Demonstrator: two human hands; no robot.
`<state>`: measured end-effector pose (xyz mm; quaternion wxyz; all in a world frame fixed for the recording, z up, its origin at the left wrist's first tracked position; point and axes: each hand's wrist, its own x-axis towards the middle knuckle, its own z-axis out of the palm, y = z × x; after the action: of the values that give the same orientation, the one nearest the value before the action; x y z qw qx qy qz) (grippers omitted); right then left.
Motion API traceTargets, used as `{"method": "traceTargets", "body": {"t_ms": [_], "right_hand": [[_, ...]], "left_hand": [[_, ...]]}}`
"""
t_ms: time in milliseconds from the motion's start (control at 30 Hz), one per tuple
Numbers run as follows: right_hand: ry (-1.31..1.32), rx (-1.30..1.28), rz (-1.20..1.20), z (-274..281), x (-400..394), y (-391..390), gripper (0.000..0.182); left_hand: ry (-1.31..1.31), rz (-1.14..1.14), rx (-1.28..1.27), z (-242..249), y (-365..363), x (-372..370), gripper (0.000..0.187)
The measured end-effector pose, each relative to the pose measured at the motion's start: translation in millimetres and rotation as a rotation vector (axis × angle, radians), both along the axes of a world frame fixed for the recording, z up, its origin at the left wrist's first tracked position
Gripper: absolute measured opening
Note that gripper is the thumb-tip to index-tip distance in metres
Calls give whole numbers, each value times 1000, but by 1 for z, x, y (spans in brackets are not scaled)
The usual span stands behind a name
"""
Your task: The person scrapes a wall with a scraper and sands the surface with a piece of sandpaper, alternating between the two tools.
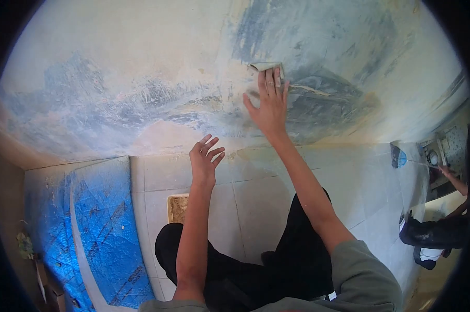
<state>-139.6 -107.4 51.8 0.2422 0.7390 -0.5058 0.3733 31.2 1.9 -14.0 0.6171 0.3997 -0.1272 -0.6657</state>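
Note:
My right hand presses a pale, curled sheet of sandpaper flat against the wall. The fingers lie over the sheet, and its left edge curls away from the surface. The wall is cream with grey-blue patches and rough scraped streaks. Beside the right hand, a pale crack-like line runs across a dark patch. My left hand hangs in the air near the foot of the wall, its fingers apart and slightly bent, holding nothing.
Blue plastic sheeting covers the tiled floor on the left. A small tray with brown residue stands beside my left forearm, partly hidden. At the far right, another person holds a long handle leading to a blue dustpan-like tool.

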Motion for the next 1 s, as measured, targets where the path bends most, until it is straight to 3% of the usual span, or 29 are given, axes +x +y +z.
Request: {"method": "traceTargets", "body": {"t_ms": [33,100,233,300,333,400,433,500,533,600,667,733,800,867,900,933,1000], "right_hand": [[9,-4,7,-1,5,6,67],[291,179,141,-6,13,20,67],[315,150,77,-2,1,4,67],[-124,-147,-217,25,-11,-12,66],[-123,-150,-219,26,-12,-8,66],[377,79,199,29,-16,0,63],[383,69,197,30,-24,-8,63],[762,143,484,37,-35,-24,63],[761,138,486,42,-38,-26,63],[547,-248,54,54,-41,-26,65],[410,-117,23,38,-21,-13,64],[824,198,465,15,-20,-19,60],[832,91,487,31,-29,-36,63],[741,-285,77,49,-32,-40,70],[493,-168,-96,69,-16,-18,72],[500,-168,-95,64,-11,-19,72],[717,48,373,49,-6,-23,65]], "left_hand": [[-4,1,-14,0,1,1,48],[-5,3,-37,2,2,0,49],[28,-19,-48,7,8,-2,49],[55,-28,-36,11,13,-4,48],[56,-30,-39,12,15,-4,48],[49,-35,-32,16,16,-6,48],[54,-35,-42,17,16,-7,48],[74,-36,-17,15,16,-4,48],[72,-33,-21,15,15,-3,48],[74,-11,-27,14,13,-2,48],[80,-6,-31,15,11,-4,48],[69,-13,-28,13,14,-6,48],[119,-35,-18,13,14,-7,48],[110,-37,-19,14,15,-6,47],[100,-42,-18,14,15,-8,47],[107,-43,-17,12,14,-11,47],[100,-38,-21,4,10,-11,48]]}}
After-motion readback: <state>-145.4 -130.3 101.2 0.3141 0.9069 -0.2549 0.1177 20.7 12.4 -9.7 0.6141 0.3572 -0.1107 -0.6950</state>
